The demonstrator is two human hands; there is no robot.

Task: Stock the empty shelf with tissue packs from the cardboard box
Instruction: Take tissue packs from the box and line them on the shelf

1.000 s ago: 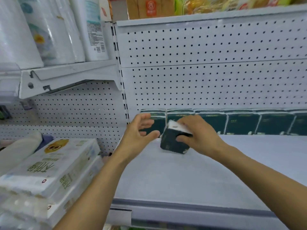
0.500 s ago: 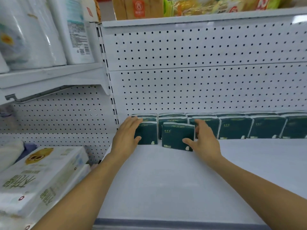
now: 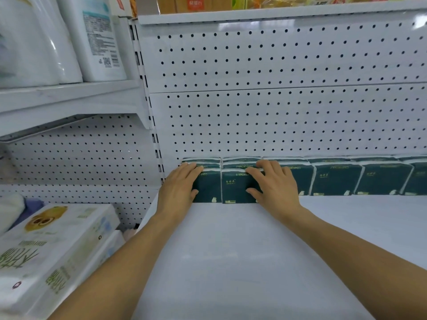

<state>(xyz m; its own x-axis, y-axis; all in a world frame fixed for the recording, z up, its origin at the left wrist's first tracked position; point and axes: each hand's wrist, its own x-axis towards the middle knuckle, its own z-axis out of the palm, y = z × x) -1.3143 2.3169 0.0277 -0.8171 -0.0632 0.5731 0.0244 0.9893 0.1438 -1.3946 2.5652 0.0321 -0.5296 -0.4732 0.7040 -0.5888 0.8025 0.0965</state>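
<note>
A row of dark green tissue packs (image 3: 335,180) stands upright along the back of the white shelf (image 3: 231,250), against the pegboard wall. At the row's left end two packs stand in front of others. My left hand (image 3: 179,188) lies flat with straight fingers on the leftmost front pack (image 3: 206,188). My right hand (image 3: 272,183) rests with spread fingers over the top and front of the second front pack (image 3: 233,188), thumb against its face. The cardboard box is out of view.
A slotted upright post (image 3: 153,139) divides this bay from the left bay. White packs of paper goods (image 3: 53,245) are stacked low on the left. Large white rolls and packs (image 3: 64,38) stand on the upper left shelf. Another shelf edge (image 3: 277,16) runs overhead.
My right hand set the tissue pack upright and pushed it back into line with the left pack. My left hand moved from mid-air onto the leftmost pack.
</note>
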